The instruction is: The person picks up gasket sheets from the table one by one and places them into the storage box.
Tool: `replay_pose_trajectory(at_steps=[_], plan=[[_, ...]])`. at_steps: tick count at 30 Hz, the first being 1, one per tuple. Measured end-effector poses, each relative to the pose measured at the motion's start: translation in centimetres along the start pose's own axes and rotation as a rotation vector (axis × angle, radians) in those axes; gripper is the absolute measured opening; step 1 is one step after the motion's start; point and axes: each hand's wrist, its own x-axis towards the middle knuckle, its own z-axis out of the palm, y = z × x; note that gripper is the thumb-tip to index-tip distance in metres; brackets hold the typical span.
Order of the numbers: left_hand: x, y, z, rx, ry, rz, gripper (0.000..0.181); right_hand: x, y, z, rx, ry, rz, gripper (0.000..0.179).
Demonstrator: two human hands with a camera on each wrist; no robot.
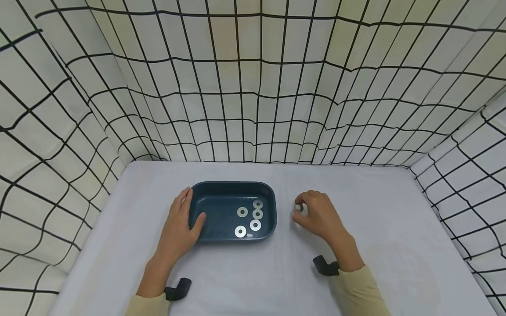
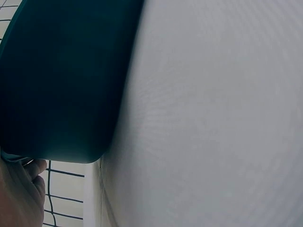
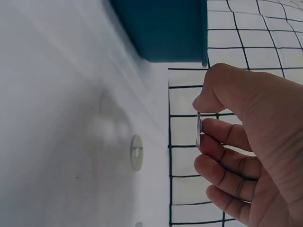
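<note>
A dark blue rectangular tray (image 1: 233,240) lies on the table with several flat metal washers (image 1: 255,225) in its right half. My left hand (image 1: 178,228) holds the tray's left end, the thumb over the rim and the fingers along the outer side. In the left wrist view, part of that hand (image 2: 21,191) shows at the tray's end wall (image 2: 61,94). To the right of the tray, my right hand (image 1: 318,215) pinches a washer (image 3: 199,129) between thumb and fingertips, seen edge-on in the right wrist view. Another washer (image 3: 137,152) appears near this hand, over the white surface.
White cloth covers the table (image 1: 245,281). Black grid netting (image 1: 257,92) over pale walls encloses the back and sides. A black curved piece sits at each wrist, one at the left (image 1: 178,289) and one at the right (image 1: 326,266).
</note>
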Motion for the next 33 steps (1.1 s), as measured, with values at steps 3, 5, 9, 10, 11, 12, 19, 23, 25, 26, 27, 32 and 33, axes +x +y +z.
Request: replay_pose_trajectory(at_steps=[3, 5, 9, 10, 11, 12, 19, 23, 25, 26, 27, 32, 33], plan=[[0.1, 0.1, 0.2, -0.002, 0.004, 0.005, 0.076, 0.4, -0.4, -0.4, -0.025, 0.013, -0.033, 0.016], [0.1, 0.2, 0.3, -0.005, 0.006, 0.008, 0.076, 0.7, -0.7, -0.6, -0.042, 0.018, -0.05, 0.016], [0.2, 0.1, 0.5, -0.009, 0.008, 0.017, 0.076, 1.3, -1.3, -1.0, -0.065, 0.018, -0.074, 0.017], [0.2, 0.0, 0.6, -0.006, 0.007, 0.017, 0.076, 1.4, -1.5, -1.1, -0.066, 0.014, -0.081, 0.017], [0.1, -0.1, 0.6, -0.004, 0.007, 0.016, 0.076, 1.6, -1.7, -1.1, -0.063, 0.009, -0.087, 0.017], [0.1, -0.1, 0.5, 0.0, 0.007, 0.013, 0.076, 1.8, -1.9, -1.2, -0.059, 0.004, -0.095, 0.017], [0.0, -0.4, 0.2, 0.0, 0.004, 0.001, 0.077, 3.2, -3.0, -1.2, -0.021, -0.044, -0.108, 0.016], [0.0, -0.3, 0.1, -0.001, 0.003, 0.001, 0.077, 4.1, -3.9, -1.2, 0.01, -0.084, -0.114, 0.02], [0.0, -0.3, 0.1, 0.0, 0.004, -0.002, 0.077, 4.6, -4.5, -1.2, 0.024, -0.102, -0.119, 0.021], [0.0, -0.3, 0.1, 0.0, 0.005, -0.002, 0.077, 4.8, -4.7, -1.2, 0.03, -0.11, -0.121, 0.021], [0.0, -0.2, 0.1, 0.001, 0.006, -0.003, 0.077, 5.0, -5.0, -1.2, 0.034, -0.116, -0.124, 0.021], [0.0, -0.1, 0.0, 0.002, 0.006, 0.001, 0.077, 5.7, -6.1, -1.3, 0.039, -0.139, -0.145, 0.02], [0.0, -0.1, 0.0, 0.001, 0.005, 0.004, 0.077, 5.8, -6.2, -1.3, 0.038, -0.142, -0.152, 0.02]])
